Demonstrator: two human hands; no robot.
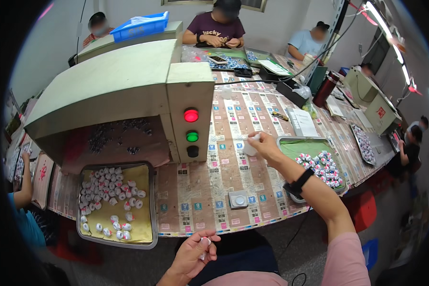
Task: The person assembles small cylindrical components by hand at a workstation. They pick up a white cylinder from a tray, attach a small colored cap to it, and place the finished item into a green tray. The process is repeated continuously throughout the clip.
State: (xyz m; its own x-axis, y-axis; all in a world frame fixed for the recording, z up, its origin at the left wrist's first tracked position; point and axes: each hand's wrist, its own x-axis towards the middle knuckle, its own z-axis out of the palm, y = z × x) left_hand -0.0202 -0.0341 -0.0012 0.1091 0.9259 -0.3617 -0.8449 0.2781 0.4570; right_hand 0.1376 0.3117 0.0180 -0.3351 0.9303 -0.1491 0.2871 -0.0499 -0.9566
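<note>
My left hand (190, 255) is closed near the table's front edge, low in the view. Between its thumb and fingers is a small white plastic piece (204, 242), mostly covered by the fingers. My right hand (267, 147) reaches out over the middle of the table. Its fingers pinch a small white object (256, 137) whose kind I cannot make out, right above a translucent white pot (249, 149). Left of my hands, a tray (150, 229) with yellow lining holds many small white rounded pieces (110, 186), some with pink marks.
A cream machine (114, 81) with red and green lights rises at the left. Beneath my right forearm lies another tray (291, 140) of white, red and blue pieces. A small square block (238, 199) sits near the front edge. Co-workers sit farther back around the table.
</note>
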